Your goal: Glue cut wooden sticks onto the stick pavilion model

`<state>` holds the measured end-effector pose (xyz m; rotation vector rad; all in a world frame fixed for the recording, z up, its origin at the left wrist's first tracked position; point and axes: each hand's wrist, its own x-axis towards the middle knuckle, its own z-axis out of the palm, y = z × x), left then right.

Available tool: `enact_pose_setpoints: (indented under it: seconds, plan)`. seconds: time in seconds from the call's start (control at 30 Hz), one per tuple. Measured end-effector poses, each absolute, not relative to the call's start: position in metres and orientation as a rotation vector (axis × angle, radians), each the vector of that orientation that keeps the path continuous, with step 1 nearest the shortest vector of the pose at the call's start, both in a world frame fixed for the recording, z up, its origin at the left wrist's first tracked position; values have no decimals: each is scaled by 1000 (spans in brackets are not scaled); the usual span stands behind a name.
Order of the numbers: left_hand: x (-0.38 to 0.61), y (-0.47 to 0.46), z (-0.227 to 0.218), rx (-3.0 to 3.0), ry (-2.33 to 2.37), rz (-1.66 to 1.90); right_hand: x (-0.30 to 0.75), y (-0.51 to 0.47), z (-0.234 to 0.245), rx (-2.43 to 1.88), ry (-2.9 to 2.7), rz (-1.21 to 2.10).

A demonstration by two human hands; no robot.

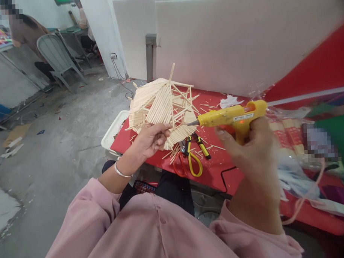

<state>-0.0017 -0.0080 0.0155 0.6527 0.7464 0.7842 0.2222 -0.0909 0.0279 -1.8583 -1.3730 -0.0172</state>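
My right hand (pixel 254 148) is wrapped around the handle of a yellow hot glue gun (pixel 222 117), its metal nozzle pointing left. The nozzle tip is close to a model built of thin wooden sticks (pixel 160 107), with a roof-like slope of sticks laid side by side and an open frame on its right. At the model's near side is my left hand (pixel 157 137), thumb and forefinger pinched together and the other fingers curled. Whatever lies in that pinch is too small to make out. A silvery bangle (pixel 122 170) circles the left wrist.
Scissors (pixel 194 162) with red and yellow handles and black-yellow pliers (pixel 202 146) lie on the red table (pixel 215 176) among loose sticks. A white tray (pixel 107 137) stands left; plastic-wrapped stick packs (pixel 292 134) lie right. Pale boards (pixel 228 44) stand behind. Two people sit farther back.
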Motion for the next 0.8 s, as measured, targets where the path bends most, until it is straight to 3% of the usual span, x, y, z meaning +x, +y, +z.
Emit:
enact_pose_setpoints:
  seconds: [0.2, 0.8]
  plan:
    - [-3, -6, 15, 678, 771, 754, 208, -80, 37, -1856, -1316, 37]
    - [-6, -8, 13, 721, 748, 793, 197, -66, 29, -1990, -1344, -246]
